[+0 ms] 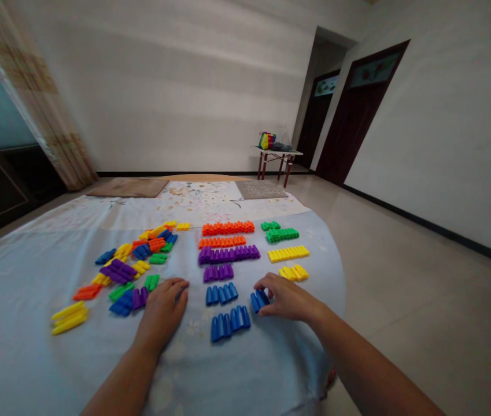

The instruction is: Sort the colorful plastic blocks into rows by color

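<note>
Plain white walls (176, 92) met a tiled floor (401, 277) well beyond the hands, with a patterned curtain (34, 75) far ahead to the left and a dark red door (364, 104) far off to the right. Pale blue tablecloth (184, 375) spread under both hands, its curved edge passing just right of the right hand (286, 297). Between the two hands a strip of bare cloth left some room beside the left one, while the blue rows (230, 323) stood close to the right one's fingertips. Ahead of these lay purple rows (229, 255) and orange rows (228, 228); yellow rows (288, 253) and green rows (282, 234) sat beyond the right hand. A mixed heap (118, 271) spread ahead and left of the left hand (167, 306), which rested palm down, fingers loosely curved, gripping nothing visible. Thumb and fingers of the right hand pinched a small blue ridged piece (259, 301), nearly closed around its side.
</note>
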{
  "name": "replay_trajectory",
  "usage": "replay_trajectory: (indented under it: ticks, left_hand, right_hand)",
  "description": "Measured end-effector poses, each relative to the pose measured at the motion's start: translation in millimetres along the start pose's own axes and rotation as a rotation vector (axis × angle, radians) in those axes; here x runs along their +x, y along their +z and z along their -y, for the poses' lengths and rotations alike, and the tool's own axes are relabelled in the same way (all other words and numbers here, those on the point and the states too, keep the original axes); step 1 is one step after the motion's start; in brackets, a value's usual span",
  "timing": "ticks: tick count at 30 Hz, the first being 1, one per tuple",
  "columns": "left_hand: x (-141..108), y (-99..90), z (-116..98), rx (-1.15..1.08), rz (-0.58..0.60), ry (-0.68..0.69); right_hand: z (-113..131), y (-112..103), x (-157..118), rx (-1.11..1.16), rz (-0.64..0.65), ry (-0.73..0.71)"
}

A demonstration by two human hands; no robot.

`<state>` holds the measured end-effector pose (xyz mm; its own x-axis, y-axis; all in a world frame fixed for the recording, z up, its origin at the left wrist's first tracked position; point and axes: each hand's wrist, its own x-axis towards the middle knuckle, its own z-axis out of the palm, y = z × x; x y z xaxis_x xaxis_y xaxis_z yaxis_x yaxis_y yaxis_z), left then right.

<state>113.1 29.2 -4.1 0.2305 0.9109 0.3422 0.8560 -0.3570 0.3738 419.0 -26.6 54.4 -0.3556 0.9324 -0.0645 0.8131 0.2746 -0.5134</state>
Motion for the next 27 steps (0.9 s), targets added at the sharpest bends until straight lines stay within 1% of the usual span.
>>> replay_trajectory:
  ticks: [5, 9, 13, 15, 18, 20, 23, 25, 27]
  left_hand:
    - [0, -0.9, -1, -0.007, 0.007, -0.001]
    - [-1, 0.1, 0, -0.015, -0.002, 0.007]
    - [-2, 0.6, 0, -0.044, -0.016, 0.02]
    - [-3, -2.3, -1, -0.081, -0.035, 0.013]
    - [-4, -13.4, -11, -0.168, -0.042, -0.011]
    - [-7, -23.8, -23, -0.235, 0.032, -0.015]
    - [-14, -36.9, -46, -0.331, 0.26, 0.042]
    - [-20, -40.7, -59, -0.374, 0.399, 0.084]
    - [-25, -39.7, -68, -0.378, 0.485, 0.094]
  right_hand:
    - [5, 9, -6, -0.045, 0.048, -0.018]
    - [6, 19, -5, -0.07, 0.056, -0.022]
    - [9, 21, -5, -0.087, 0.045, -0.03]
    - [10, 20, -6, -0.078, 0.032, -0.056]
    - [11, 20, -6, -0.047, 0.018, -0.1]
    - [11, 22, -6, -0.023, 0.019, -0.14]
    - [12, 26, -4, 0.0, 0.025, -0.19]
    - [13, 28, -3, 0.005, 0.023, -0.214]
    - [15, 29, -2, 0.008, 0.019, -0.234]
